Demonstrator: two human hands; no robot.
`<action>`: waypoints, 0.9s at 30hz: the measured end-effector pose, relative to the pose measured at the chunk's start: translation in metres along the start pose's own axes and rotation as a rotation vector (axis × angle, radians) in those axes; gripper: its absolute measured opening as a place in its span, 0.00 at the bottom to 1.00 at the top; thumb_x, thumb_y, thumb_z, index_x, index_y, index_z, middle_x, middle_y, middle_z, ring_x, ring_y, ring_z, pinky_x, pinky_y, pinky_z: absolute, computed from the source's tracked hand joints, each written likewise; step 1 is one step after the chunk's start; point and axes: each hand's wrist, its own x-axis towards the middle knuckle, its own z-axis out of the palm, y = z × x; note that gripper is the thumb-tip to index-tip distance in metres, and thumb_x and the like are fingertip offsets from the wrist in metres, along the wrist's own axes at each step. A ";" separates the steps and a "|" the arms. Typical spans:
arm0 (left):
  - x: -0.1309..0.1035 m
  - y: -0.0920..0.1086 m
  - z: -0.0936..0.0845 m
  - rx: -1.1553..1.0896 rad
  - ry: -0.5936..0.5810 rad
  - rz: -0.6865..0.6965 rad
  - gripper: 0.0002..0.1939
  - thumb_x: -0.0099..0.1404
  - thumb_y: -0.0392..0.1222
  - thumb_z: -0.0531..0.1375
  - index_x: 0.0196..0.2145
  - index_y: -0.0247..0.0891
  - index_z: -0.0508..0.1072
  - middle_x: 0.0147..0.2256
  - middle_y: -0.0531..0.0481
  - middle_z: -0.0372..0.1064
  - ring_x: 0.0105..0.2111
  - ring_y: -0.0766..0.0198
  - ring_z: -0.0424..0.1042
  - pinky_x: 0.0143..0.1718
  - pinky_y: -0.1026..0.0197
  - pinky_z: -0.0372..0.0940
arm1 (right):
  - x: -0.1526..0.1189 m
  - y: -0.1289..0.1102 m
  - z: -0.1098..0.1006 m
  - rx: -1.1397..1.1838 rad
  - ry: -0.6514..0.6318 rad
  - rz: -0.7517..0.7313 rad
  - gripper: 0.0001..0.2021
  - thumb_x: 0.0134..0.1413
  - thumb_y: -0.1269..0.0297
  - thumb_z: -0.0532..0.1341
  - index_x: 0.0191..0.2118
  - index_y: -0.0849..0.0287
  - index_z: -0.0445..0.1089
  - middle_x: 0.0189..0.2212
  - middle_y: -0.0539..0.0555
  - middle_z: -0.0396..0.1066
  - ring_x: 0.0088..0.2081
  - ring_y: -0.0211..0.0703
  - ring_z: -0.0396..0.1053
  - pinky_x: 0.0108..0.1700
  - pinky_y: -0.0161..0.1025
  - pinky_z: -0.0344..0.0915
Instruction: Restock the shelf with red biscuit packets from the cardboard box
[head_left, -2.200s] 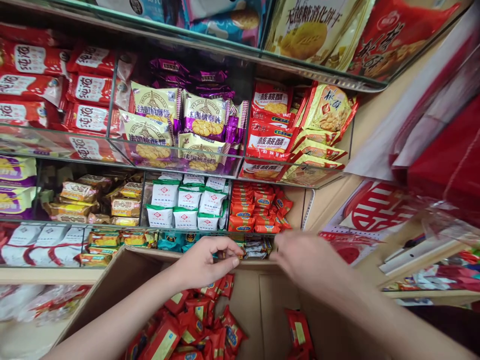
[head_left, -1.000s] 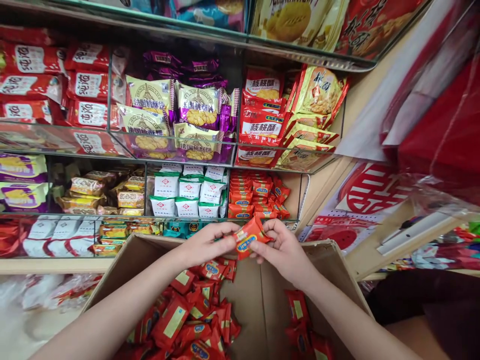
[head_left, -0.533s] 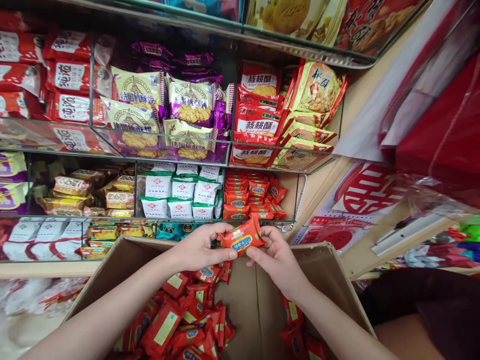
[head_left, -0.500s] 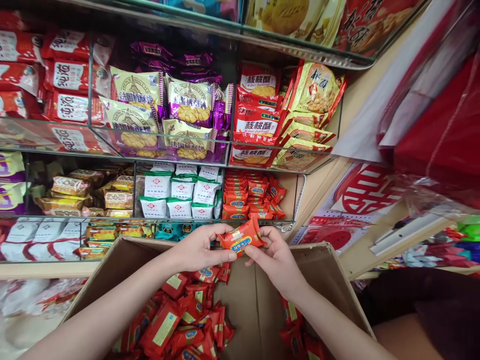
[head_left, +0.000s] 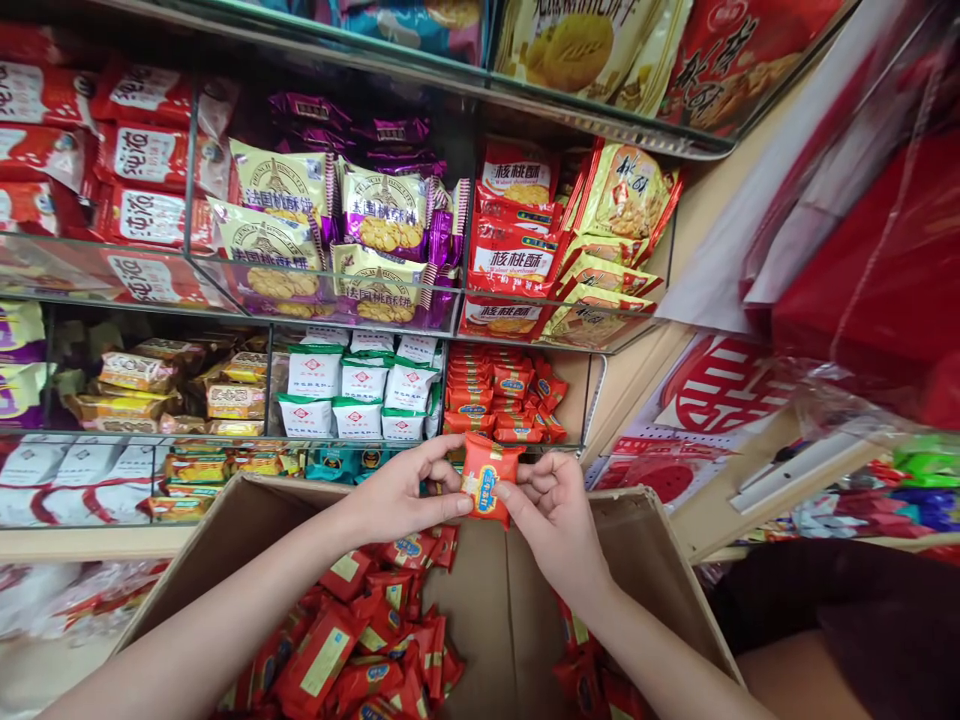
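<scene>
Between my two hands is a small red snack packet [head_left: 491, 482] with a blue and yellow label, held nearly upright over the box's far edge. My left hand [head_left: 420, 488] pinches its left side with thumb and fingers. On the right side, my right hand [head_left: 551, 505] presses its thumb on the front, fingers curled behind. Below lies an open cardboard box [head_left: 480, 640] with many like red packets [head_left: 322, 655] heaped at its left and a few [head_left: 577, 655] at its right. Similar red packets [head_left: 506, 395] are stacked in a shelf compartment just beyond.
Glass-fronted shelves [head_left: 330, 300] full of wrapped biscuits rise in front. White-and-green packets [head_left: 360, 380] sit left of the red stack. Red and white plastic packaging [head_left: 862, 250] hangs at the right. Part of a dark-clothed person [head_left: 847, 620] shows at lower right.
The red packet has turned in my hands from lying sideways to nearly upright. Both hands stay at about the same place over the box's far edge.
</scene>
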 end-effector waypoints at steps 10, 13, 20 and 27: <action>0.000 0.006 0.002 0.108 0.006 0.008 0.15 0.59 0.43 0.56 0.42 0.33 0.68 0.28 0.50 0.69 0.28 0.67 0.67 0.32 0.64 0.62 | 0.081 -0.027 -0.056 -1.262 0.143 -0.258 0.10 0.55 0.64 0.53 0.41 0.61 0.61 0.35 0.57 0.69 0.35 0.44 0.68 0.38 0.39 0.62; 0.000 0.004 0.002 0.115 0.007 0.012 0.14 0.59 0.43 0.56 0.41 0.32 0.69 0.29 0.48 0.70 0.28 0.66 0.67 0.32 0.64 0.62 | 0.115 -0.025 -0.057 -1.581 0.085 -0.188 0.09 0.56 0.67 0.52 0.41 0.66 0.63 0.34 0.62 0.69 0.37 0.48 0.69 0.38 0.39 0.61; -0.001 0.003 0.001 0.144 0.001 0.031 0.13 0.59 0.42 0.56 0.40 0.32 0.69 0.29 0.48 0.71 0.29 0.65 0.68 0.32 0.64 0.63 | 0.161 -0.013 -0.045 -1.757 -0.068 -0.112 0.13 0.55 0.77 0.47 0.40 0.70 0.67 0.35 0.66 0.71 0.38 0.49 0.69 0.40 0.39 0.61; -0.001 0.002 0.000 0.148 -0.004 0.038 0.13 0.59 0.42 0.56 0.40 0.33 0.70 0.29 0.48 0.71 0.29 0.65 0.69 0.32 0.64 0.64 | 0.171 -0.007 -0.054 -1.886 -0.289 -0.063 0.12 0.55 0.61 0.57 0.39 0.66 0.68 0.37 0.56 0.70 0.40 0.42 0.68 0.43 0.43 0.63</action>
